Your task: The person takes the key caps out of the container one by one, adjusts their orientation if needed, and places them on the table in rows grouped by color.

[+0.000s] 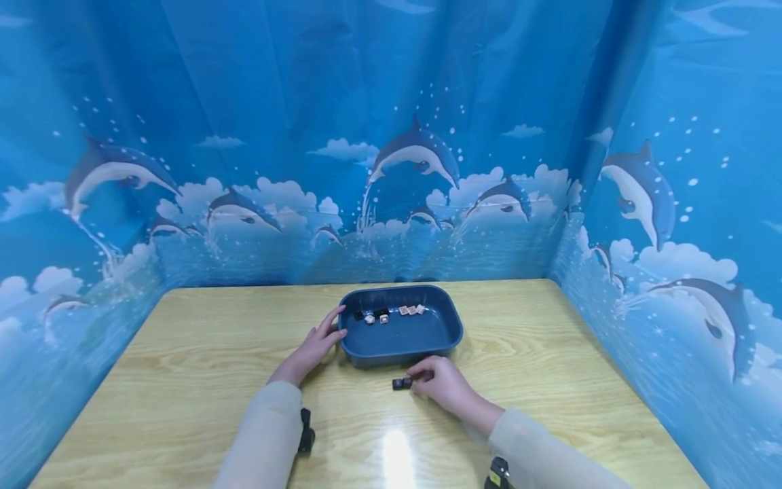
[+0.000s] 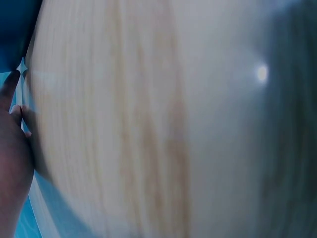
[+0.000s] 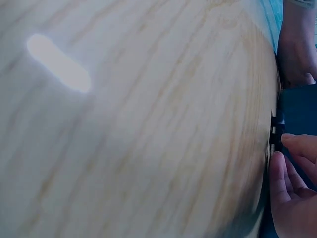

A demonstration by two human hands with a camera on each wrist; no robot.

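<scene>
Black cubes [image 1: 401,384] lie on a wood-grain table [image 1: 214,367] before dolphin-print curtains [image 1: 269,88].

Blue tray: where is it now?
Head view: the blue tray sits centrally toward the far edge of the table; the left hand touches the tray's left side, the right hand is at its near side.
</scene>
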